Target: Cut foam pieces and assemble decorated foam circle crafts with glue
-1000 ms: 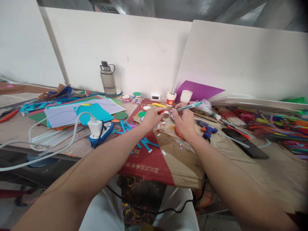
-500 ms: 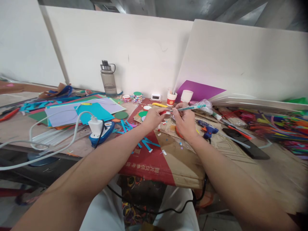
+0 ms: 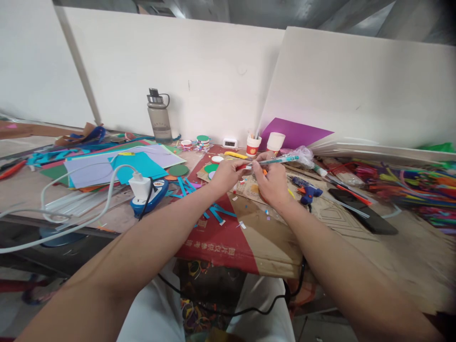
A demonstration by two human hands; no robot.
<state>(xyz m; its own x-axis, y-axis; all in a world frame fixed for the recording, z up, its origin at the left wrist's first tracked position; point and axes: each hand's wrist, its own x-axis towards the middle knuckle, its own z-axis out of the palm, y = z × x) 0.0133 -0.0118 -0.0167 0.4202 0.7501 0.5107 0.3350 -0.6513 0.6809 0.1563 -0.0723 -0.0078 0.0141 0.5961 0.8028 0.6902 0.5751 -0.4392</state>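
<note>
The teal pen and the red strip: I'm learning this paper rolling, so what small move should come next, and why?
Probably turn the teal pen a little further with the right hand, while the left hand pinches the red strip at its tip. Both hands meet there above the cardboard, and the strip looks only partly wound, though it is too small to be sure.

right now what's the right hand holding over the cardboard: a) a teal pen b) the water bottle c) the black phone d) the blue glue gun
a: the right hand grips a teal pen whose tip meets the left hand, while the glue gun, water bottle and phone sit untouched on the table.
</note>
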